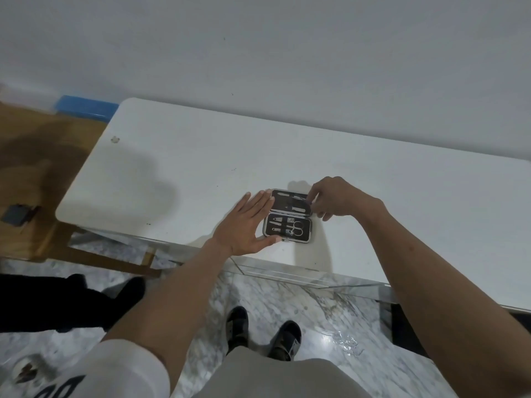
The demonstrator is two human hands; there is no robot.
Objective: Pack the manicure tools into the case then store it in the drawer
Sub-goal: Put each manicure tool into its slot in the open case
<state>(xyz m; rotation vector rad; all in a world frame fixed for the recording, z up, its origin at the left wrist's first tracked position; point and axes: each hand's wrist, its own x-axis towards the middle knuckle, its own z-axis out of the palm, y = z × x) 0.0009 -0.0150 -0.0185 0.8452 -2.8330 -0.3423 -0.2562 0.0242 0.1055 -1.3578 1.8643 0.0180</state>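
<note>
A small manicure case (290, 216) with a dark lining and grey rim lies open on the white tabletop (178, 173), near its front edge. Silver tools sit in both halves, among them small scissors (296, 227) in the near half. My left hand (247, 222) rests flat against the case's left side, fingers spread, thumb at the near corner. My right hand (336, 198) is at the far half's right edge, its fingertips pinched there; whether they hold a tool or the lid edge is not clear.
The table stands against a grey wall. A drawer front (287, 272) shows below the table's front edge. A wooden frame (94, 254) and a blue box (86, 106) are at left. Marble floor, my shoes and another person's dark leg lie below.
</note>
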